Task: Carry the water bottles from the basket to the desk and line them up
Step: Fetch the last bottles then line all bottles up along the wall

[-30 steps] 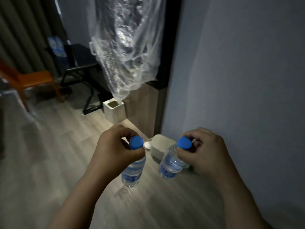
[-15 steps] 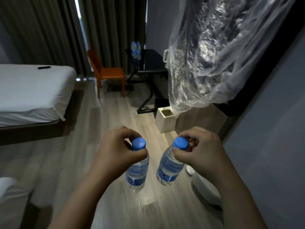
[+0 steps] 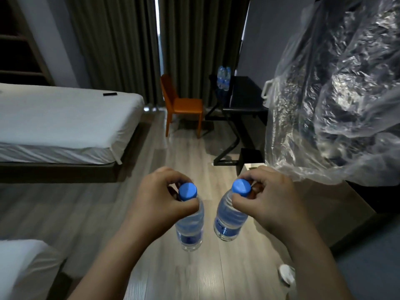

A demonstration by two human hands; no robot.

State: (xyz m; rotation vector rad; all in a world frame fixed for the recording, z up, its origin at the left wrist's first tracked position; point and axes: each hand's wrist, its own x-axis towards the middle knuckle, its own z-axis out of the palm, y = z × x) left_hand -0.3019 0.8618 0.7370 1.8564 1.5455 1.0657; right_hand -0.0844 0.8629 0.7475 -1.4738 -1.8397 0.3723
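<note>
L hand (image 3: pixel 155 204) grips L bottle (image 3: pixel 190 226) by neck, cap up, axis near vertical; R hand (image 3: pixel 270 204) grips R bottle (image 3: pixel 229 221) likewise, base slanted toward L hand.

The view has swung round — desk (image 3: pixel 246 96) ahead, bed (image 3: pixel 65 118) at left.

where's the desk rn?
Head view: the black desk stands at the far end of the room, right of centre, just right of the orange chair, with water bottles standing on it.
</note>
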